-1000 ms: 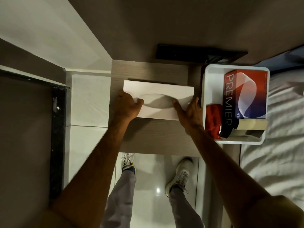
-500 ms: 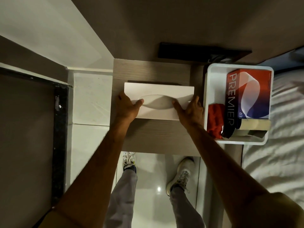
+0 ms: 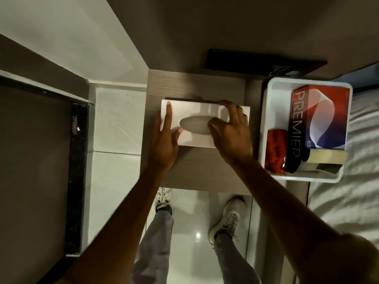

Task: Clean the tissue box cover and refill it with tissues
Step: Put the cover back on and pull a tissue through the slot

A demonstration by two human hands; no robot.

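Observation:
The white tissue box cover (image 3: 194, 141) lies flat on a small wooden table (image 3: 196, 169), its oval slot facing up. My left hand (image 3: 166, 144) holds its left end, index finger stretched across the top and thumb at the slot's left tip. My right hand (image 3: 231, 132) spreads over the right half, fingers curled over the far edge and thumb at the slot's right tip. A red, white and blue "PREMIER" tissue box (image 3: 322, 119) lies in a white tray (image 3: 264, 124) to the right, with a red cloth (image 3: 275, 152) beside it.
The tray also holds a dark item and a beige flat piece (image 3: 328, 157) at its near end. A bed with white sheets (image 3: 352, 201) lies at the right. A dark wall panel (image 3: 256, 60) sits behind the table. My feet stand on the glossy floor (image 3: 194, 234) below.
Both hands have moved from the cover's near corners up onto its top. The right hand now reaches over the far edge. The cover stays in place on the table.

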